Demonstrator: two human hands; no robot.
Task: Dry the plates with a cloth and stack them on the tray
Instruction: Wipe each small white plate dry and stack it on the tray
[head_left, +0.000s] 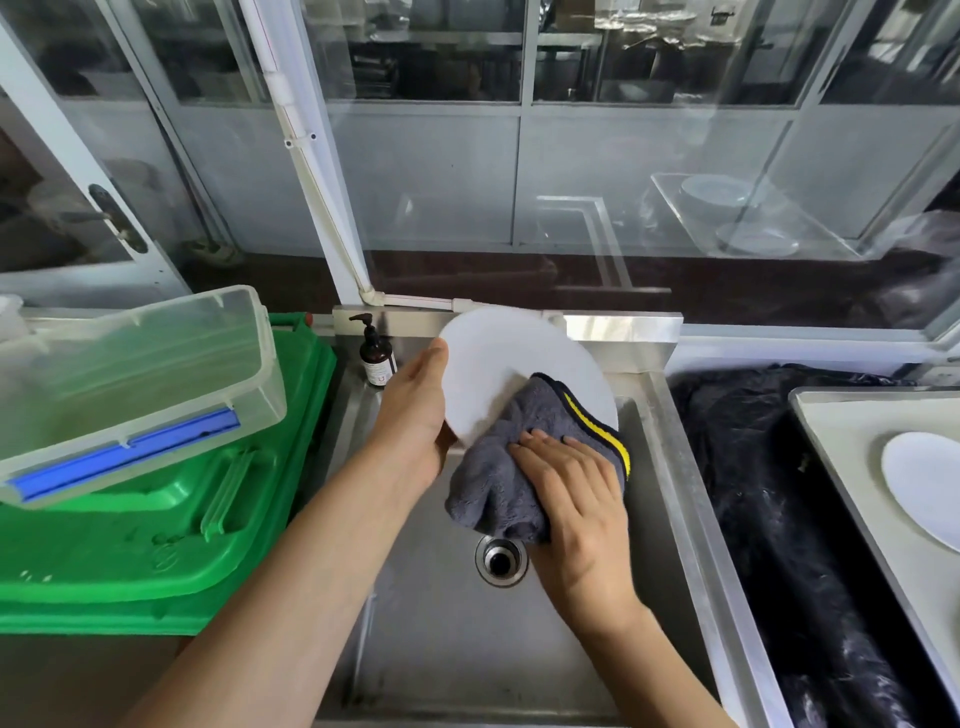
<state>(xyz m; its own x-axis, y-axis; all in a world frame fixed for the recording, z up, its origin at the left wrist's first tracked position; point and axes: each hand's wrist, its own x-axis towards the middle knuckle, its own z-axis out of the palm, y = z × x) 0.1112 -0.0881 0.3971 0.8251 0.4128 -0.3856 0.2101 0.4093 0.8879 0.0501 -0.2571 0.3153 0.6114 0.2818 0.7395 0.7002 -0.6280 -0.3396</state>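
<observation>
Now the left hand (415, 415) grips the white plate (498, 364) by its left rim above the sink (457, 623), while the right hand (576, 493) presses the grey cloth (498, 478) flat-fingered against it. If wet, the rim could slip and strike steel; the tray (831, 441) waits rightward.

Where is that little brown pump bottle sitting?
The brown pump bottle stands upright on the back-left corner of the steel sink, just left of the left hand and beside the green bin.

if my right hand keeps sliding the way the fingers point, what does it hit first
Probably nothing new: the right hand already presses the grey cloth against the white plate. Further along comes the left hand, though depth is unclear.
</observation>
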